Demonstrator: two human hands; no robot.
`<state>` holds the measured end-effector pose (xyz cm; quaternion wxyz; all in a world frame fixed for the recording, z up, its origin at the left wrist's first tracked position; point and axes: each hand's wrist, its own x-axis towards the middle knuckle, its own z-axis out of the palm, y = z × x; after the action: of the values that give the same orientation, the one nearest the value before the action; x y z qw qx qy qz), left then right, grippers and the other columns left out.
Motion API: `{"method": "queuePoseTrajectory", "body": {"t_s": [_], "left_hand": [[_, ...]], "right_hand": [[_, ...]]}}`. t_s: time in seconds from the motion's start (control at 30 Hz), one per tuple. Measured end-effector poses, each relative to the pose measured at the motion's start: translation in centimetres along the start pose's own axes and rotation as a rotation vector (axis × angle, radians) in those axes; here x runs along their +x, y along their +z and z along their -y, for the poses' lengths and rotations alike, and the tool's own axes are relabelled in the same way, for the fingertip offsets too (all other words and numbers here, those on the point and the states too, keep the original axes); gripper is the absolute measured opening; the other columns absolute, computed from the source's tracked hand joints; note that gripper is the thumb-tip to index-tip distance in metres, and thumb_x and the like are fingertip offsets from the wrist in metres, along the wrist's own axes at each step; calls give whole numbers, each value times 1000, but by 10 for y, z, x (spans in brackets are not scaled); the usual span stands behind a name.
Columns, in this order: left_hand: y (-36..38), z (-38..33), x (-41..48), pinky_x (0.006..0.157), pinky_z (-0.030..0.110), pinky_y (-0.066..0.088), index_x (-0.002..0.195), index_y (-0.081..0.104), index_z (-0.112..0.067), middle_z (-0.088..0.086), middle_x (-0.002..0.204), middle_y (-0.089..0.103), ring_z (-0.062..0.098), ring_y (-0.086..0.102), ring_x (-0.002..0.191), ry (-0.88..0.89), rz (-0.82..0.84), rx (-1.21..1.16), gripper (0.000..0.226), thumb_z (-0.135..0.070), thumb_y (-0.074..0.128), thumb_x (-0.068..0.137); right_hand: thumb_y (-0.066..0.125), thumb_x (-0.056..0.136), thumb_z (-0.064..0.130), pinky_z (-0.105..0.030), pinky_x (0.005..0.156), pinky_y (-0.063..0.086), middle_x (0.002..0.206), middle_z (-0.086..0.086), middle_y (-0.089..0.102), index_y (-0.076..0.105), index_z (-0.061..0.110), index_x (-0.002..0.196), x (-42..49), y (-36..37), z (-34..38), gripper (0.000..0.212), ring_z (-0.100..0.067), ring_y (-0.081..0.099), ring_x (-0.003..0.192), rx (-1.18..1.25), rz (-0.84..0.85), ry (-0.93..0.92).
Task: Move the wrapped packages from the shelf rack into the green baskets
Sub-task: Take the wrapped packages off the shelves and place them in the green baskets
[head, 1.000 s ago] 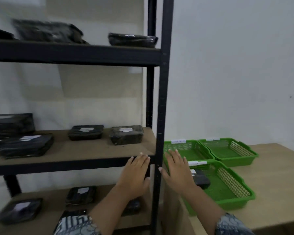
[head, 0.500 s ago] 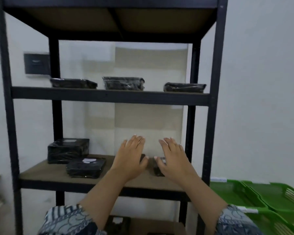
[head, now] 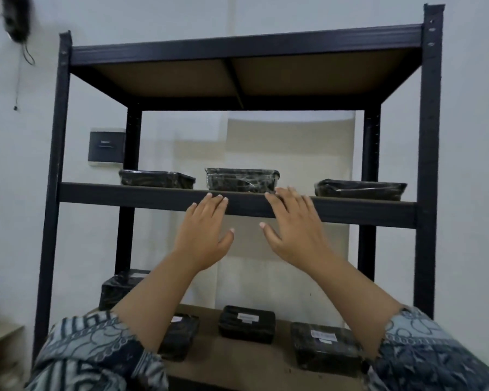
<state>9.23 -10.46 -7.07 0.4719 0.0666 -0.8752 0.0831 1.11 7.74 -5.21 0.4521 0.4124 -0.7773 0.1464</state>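
Just above the left hand (head: 202,235) and right hand (head: 294,227), both flat and empty, the middle wrapped package (head: 242,179)

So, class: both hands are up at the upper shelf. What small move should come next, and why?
Probably reach forward and grip the middle package: the left hand and right hand are open, empty, and it sits just beyond them.

Storeroom: black metal shelf rack (head: 237,206) holding wrapped packages (head: 242,179).
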Motion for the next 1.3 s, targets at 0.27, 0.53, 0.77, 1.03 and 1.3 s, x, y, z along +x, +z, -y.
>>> {"method": "queuePoseTrajectory", "body": {"t_s": [0.27,0.53,0.77,1.03,1.3], "left_hand": [[-5,55,53,108,41,28,141,31,0,15,144,37,27,31,133,-25,-80,-35,59,-28,46,91],[-1,94,94,110,32,21,146,18,-5,11,151,26,22,23,137,-29,157,-256,54,-22,35,97],[14,104,105,93,33,36,129,42,-4,13,127,52,23,47,111,2,280,-283,38,-25,33,98],[26,107,97,98,32,34,124,52,-9,8,126,54,22,46,112,90,155,-237,49,-36,23,95],[35,110,93,95,36,38,108,58,-14,4,107,60,22,52,101,111,45,-233,56,-45,17,86]], "right_hand": [[33,94,43,-49,116,15,152,-9,27,32,18,142,71,-2,-4,54,-31,14,143,-96,-45,46],[23,98,50,-52,113,18,154,-7,21,44,36,134,147,-9,-6,44,-30,14,142,-32,260,244],[34,95,51,-49,111,27,151,-13,24,40,27,136,179,0,-5,48,-36,26,136,210,598,530],[52,86,56,-39,103,36,143,-10,43,47,10,135,169,5,-8,67,-29,42,127,492,486,736],[68,80,44,-27,95,39,132,-4,53,41,23,141,135,18,10,70,-20,51,117,611,-74,687]]}}
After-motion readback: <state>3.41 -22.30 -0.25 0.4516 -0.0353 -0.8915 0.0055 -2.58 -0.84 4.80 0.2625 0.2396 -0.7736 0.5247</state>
